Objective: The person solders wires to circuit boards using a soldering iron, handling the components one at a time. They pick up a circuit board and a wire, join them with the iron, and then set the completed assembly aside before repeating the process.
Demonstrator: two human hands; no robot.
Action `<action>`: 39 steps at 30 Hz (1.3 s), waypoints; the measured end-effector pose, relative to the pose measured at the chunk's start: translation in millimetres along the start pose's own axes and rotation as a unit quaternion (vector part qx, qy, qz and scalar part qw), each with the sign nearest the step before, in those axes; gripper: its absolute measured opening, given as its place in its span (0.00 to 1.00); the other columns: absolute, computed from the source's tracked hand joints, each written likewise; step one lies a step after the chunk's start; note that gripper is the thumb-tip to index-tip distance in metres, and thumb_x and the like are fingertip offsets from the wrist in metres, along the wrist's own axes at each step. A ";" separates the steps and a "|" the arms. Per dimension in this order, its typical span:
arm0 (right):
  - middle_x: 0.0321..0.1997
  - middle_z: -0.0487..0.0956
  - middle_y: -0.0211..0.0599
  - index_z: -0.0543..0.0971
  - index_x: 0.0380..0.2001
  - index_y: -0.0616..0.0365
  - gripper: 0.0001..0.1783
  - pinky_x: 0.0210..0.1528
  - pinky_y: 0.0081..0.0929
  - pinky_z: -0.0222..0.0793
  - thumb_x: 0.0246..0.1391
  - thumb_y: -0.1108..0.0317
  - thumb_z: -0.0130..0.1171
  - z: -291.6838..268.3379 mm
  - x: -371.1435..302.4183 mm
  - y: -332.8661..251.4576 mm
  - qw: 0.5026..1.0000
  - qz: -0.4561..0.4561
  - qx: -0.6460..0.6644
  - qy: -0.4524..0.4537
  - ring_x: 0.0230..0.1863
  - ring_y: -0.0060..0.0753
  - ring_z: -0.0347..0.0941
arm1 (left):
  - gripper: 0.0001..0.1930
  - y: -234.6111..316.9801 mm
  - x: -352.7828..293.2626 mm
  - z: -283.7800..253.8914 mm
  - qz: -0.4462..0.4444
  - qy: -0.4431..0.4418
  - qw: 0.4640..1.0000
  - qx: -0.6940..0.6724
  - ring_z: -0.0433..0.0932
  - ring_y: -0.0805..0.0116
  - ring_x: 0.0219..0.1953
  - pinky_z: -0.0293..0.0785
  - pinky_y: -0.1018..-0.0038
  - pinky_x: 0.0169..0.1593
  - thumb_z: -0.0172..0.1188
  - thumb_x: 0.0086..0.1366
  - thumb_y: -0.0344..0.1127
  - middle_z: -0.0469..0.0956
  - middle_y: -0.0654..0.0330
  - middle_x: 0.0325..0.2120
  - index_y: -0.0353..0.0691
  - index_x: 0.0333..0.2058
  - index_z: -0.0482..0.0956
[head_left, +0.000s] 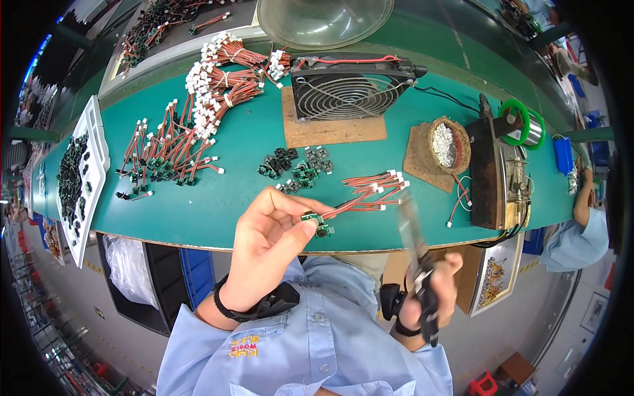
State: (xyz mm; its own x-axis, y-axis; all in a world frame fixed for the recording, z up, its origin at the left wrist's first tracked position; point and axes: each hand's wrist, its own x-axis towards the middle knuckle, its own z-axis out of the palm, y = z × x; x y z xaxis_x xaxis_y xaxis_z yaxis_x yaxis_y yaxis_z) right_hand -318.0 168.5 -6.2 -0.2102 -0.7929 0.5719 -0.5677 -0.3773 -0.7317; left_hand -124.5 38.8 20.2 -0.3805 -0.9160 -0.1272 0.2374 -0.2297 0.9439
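Above the green bench [165,214], left fingers [294,238] pinch a board [322,231].

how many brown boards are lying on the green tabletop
2: one brown board under the black fan, a second board under the round bowl; both are partly covered.

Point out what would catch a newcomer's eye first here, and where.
Probably the black fan with its wire grille, at the far middle of the green table, and the wire bundles with white connectors to its left. Nearer, at front centre, the left hand pinches a small green circuit board; at front right, the right hand grips a blurred, dark-handled tool.
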 end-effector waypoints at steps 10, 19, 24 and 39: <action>0.41 0.75 0.41 0.69 0.48 0.60 0.20 0.48 0.24 0.66 0.49 0.80 0.56 9.5 10.0 52.9 0.953 0.190 -0.216 0.095 0.42 0.27 0.72 | 0.05 2.7 -3.3 -18.5 -0.010 0.033 0.997 -0.063 0.73 0.72 0.36 0.67 0.78 0.41 0.52 0.58 0.23 0.76 0.48 0.37 0.37 0.32 0.65; 0.30 0.74 0.29 0.75 0.35 0.50 0.16 0.41 0.31 0.60 0.37 0.73 0.58 60.7 33.8 33.3 0.947 -0.068 -0.296 -0.108 0.36 0.29 0.70 | 0.05 2.7 -6.7 -30.8 0.061 0.108 0.992 0.019 0.73 0.74 0.36 0.67 0.78 0.40 0.53 0.59 0.23 0.76 0.49 0.37 0.36 0.32 0.65; 0.30 0.75 0.30 0.76 0.33 0.49 0.14 0.40 0.30 0.57 0.38 0.70 0.56 65.3 42.9 27.0 0.936 -0.087 -0.330 -0.088 0.37 0.30 0.69 | 0.05 12.4 -11.3 -24.8 0.095 0.124 0.986 0.052 0.69 0.75 0.33 0.65 0.79 0.41 0.51 0.58 0.22 0.75 0.51 0.36 0.36 0.32 0.65; 0.31 0.76 0.34 0.73 0.35 0.53 0.19 0.36 0.31 0.66 0.35 0.80 0.61 56.4 35.2 28.4 0.979 -0.058 -0.172 -0.091 0.32 0.33 0.73 | 0.08 1.3 -20.5 -35.0 0.125 0.108 0.980 0.113 0.72 0.77 0.35 0.67 0.81 0.40 0.54 0.58 0.20 0.75 0.57 0.36 0.35 0.36 0.68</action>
State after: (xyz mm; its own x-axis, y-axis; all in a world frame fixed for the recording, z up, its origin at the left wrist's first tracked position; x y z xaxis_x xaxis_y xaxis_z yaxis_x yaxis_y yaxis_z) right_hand -296.6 102.9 -27.7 -0.0014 -0.8379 0.5458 -0.8202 -0.3112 -0.4800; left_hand -85.2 45.8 13.3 -0.1319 -0.9881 0.0788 0.0857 0.0678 0.9940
